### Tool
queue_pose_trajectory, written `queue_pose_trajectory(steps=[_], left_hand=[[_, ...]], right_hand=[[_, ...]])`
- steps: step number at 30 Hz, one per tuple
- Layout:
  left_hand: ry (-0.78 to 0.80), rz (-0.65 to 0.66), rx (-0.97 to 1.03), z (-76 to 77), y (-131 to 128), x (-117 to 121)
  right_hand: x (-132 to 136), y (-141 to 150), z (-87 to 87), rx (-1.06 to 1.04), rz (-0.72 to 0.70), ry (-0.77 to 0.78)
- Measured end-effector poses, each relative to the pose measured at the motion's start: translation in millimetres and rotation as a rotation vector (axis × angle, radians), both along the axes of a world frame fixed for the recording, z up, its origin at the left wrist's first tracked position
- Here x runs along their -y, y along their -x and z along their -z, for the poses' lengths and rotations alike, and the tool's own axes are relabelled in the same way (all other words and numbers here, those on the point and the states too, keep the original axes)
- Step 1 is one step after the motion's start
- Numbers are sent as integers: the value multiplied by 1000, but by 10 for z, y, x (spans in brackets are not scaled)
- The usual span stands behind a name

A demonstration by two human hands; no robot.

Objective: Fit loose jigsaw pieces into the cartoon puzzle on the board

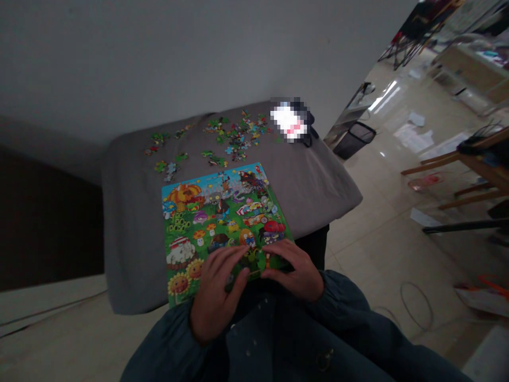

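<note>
A colourful jigsaw puzzle board [222,212] with cartoon plants and zombies on a green ground lies at the near edge of the table, close to my body. My left hand [220,284] rests over its lower middle, fingers stretched forward and thumb apart. Just to the right, my right hand [294,268] lies on the lower right corner, fingers extended toward the left and thumb held away from them. Between the two sets of fingertips, part of the picture shows. Whether a small piece is under either hand, I cannot tell.
Loose puzzle pieces [238,138] are scattered beyond the board, with smaller groups [169,168] to the left. A pixelated bright object [290,121] sits at the far right of the grey-covered table [318,185]. A wall stands behind; a black mesh bin [353,140] and wooden chair [469,159] are right.
</note>
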State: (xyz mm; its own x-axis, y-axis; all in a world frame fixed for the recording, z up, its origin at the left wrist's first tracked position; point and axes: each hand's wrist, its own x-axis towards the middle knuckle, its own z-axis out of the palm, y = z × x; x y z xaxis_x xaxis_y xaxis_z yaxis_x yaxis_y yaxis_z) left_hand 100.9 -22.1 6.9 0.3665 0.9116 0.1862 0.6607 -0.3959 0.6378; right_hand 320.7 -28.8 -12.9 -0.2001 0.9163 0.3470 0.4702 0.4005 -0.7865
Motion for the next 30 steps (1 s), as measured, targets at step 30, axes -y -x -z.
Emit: queue_pose_trajectory(steps=[30], left_hand=[[-109, -818, -76, 419, 1342, -350]], right_hand=[[-985, -168, -23, 268, -258, 112]])
